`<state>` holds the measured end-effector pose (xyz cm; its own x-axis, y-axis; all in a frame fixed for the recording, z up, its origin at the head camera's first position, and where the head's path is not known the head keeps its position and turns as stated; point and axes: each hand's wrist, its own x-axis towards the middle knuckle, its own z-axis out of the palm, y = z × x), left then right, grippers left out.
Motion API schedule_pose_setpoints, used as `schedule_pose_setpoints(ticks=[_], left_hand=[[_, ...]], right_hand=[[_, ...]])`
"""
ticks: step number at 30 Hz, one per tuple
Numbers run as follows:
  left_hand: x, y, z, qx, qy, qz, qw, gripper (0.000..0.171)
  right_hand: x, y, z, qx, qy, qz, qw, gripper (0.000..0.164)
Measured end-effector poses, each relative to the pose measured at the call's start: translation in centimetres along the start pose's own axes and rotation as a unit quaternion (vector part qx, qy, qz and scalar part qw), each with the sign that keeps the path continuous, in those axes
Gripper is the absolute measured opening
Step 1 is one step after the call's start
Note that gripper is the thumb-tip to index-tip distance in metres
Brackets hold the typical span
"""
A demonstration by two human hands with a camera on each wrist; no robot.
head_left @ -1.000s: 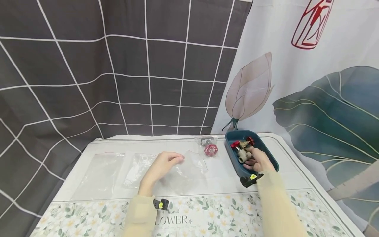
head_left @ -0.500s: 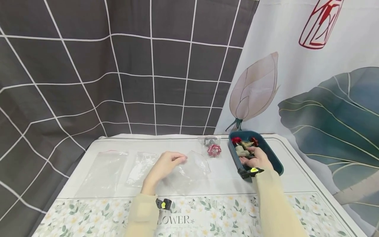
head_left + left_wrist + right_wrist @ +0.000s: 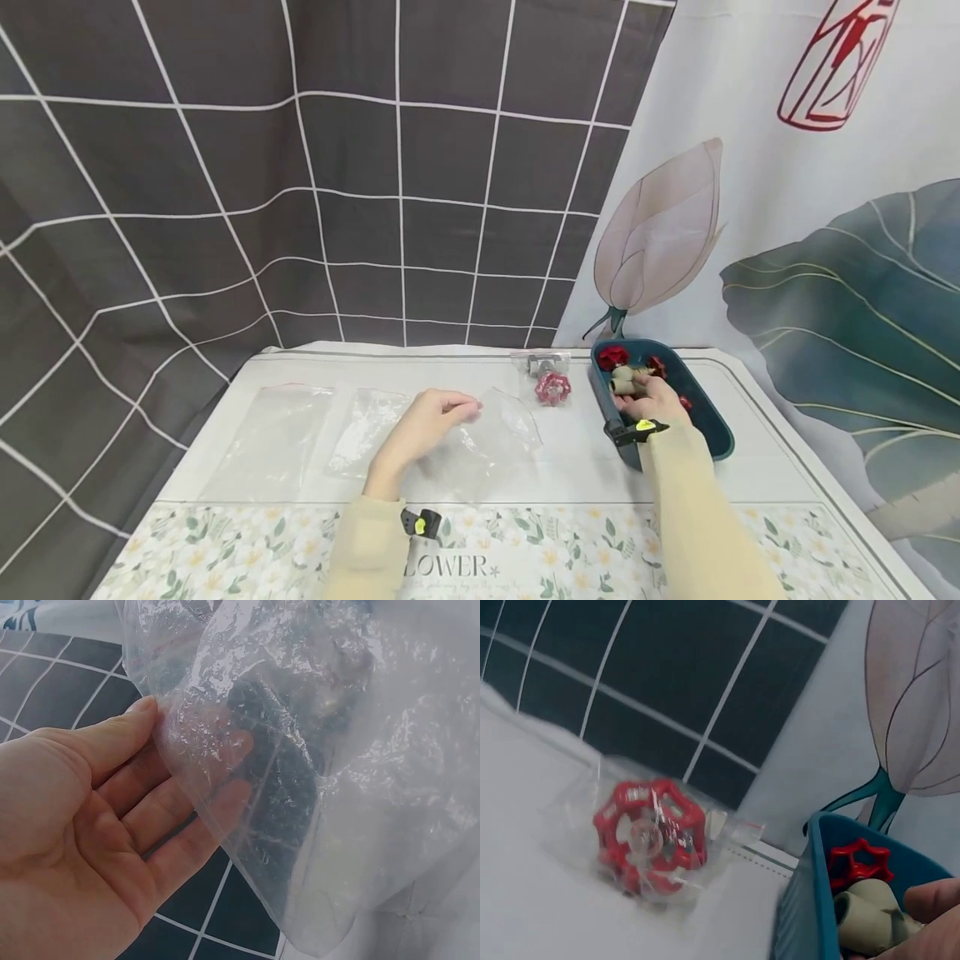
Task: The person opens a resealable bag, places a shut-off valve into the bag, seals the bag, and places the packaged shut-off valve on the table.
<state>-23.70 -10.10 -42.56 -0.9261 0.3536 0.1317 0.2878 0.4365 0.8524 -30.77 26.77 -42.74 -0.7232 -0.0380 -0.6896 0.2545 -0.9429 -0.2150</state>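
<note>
Left of the blue plastic bin (image 3: 802, 915), the left hand (image 3: 423, 423) pinches a thin clear plastic bag (image 3: 262, 757), whose limp film could slip or cling together. Inside the bin, the right hand (image 3: 657, 404) clasps a beige tubular fitting (image 3: 870, 924), which could snag the red lobed handwheel (image 3: 613, 357).

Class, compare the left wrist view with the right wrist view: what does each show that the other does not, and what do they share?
Only the left wrist view shows the left hand holding the edge of a crumpled clear bag.

Only the right wrist view shows the blue tray with a red handwheel and a beige fitting inside, part of the right hand at that fitting, a bagged red-wheeled part beside the tray, and a printed pink bud.

Both share the dark curtain with white grid lines.
</note>
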Motion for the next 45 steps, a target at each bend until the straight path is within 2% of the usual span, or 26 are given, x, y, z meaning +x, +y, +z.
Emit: schedule_pose_setpoints(ticks=[10, 14, 19, 21, 25, 27, 29, 32, 34, 36, 40, 45], left_hand=[[0.1, 0.1, -0.1, 0.003, 0.003, -0.002, 1.0, 0.025], [0.0, 0.1, -0.1, 0.006, 0.001, -0.003, 1.0, 0.026], [0.0, 0.0, -0.2, 0.005, 0.004, -0.003, 1.0, 0.024], [0.0, 0.0, -0.3, 0.004, 0.005, -0.003, 1.0, 0.024], [0.0, 0.1, -0.3, 0.004, 0.003, -0.004, 1.0, 0.024], [0.0, 0.1, -0.2, 0.003, 0.001, -0.006, 1.0, 0.024], [-0.1, 0.2, -0.1, 0.002, 0.0, -0.005, 1.0, 0.025], [-0.1, 0.1, -0.1, 0.002, 0.001, -0.005, 1.0, 0.025], [-0.1, 0.0, 0.0, 0.001, 0.001, -0.006, 1.0, 0.026], [-0.1, -0.1, -0.1, 0.002, 0.001, -0.007, 1.0, 0.028], [0.0, 0.0, -0.1, 0.004, 0.003, -0.007, 1.0, 0.028], [0.0, 0.2, -0.1, -0.002, 0.0, -0.006, 1.0, 0.026]], right_hand=[[-0.2, 0.0, 0.5, -0.065, 0.023, -0.034, 0.997, 0.053], [-0.6, 0.4, 0.4, -0.126, 0.023, -0.06, 0.99, 0.052], [-1.8, 0.7, 0.8, -0.178, 0.005, -0.104, 0.979, 0.055], [-2.5, 0.7, 1.1, -0.209, 0.0, -0.132, 0.969, 0.055], [-4.1, 0.9, 1.5, -0.284, -0.007, -0.189, 0.94, 0.058], [-5.0, 0.9, 1.7, -0.314, -0.027, -0.206, 0.926, 0.061], [-6.0, 0.9, 1.8, -0.329, -0.056, -0.215, 0.918, 0.061], [-7.2, 1.1, 1.9, -0.354, -0.104, -0.227, 0.901, 0.049], [-7.9, 1.4, 2.0, -0.368, -0.129, -0.237, 0.89, 0.034], [-8.5, 1.6, 2.0, -0.387, -0.152, -0.249, 0.875, 0.023], [-9.5, 2.1, 2.3, -0.413, -0.196, -0.266, 0.849, 0.014], [-10.3, 3.3, 2.4, -0.429, -0.244, -0.279, 0.824, 0.005]])
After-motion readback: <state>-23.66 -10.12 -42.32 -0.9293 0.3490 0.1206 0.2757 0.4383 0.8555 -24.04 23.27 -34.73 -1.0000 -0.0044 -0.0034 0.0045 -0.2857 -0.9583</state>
